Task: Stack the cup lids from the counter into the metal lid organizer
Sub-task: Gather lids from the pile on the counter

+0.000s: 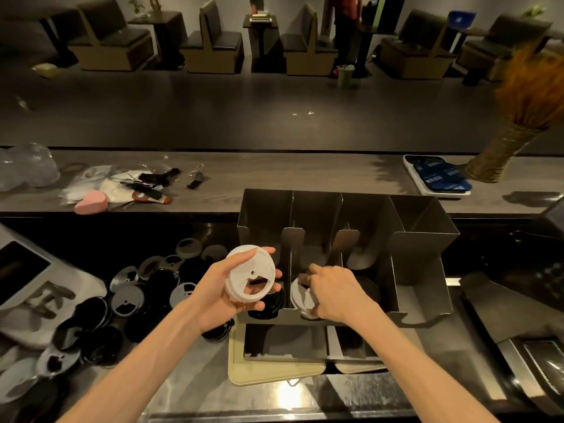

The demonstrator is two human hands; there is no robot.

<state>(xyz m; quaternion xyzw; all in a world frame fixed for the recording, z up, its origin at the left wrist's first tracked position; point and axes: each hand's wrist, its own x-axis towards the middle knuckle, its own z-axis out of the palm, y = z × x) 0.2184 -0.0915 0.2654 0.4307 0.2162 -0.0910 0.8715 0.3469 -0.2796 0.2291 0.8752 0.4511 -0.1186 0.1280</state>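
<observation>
Right hand (pixel 331 293) fingertips hidden behind white lid (pixel 300 296) — blurred, black lids (pixel 264 303) in organizer (pixel 424 239) partly hidden — count unclear

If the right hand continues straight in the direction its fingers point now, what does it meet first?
Probably the white lid in the metal organizer's second slot: the right hand already reaches it, though contact is unclear.

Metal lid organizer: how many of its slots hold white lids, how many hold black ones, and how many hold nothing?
Slots holding a white lid: 1
Slots holding black lids: 2
Slots with nothing visible, the rightmost slot: 1
Total: 4 slots in the metal lid organizer
</observation>
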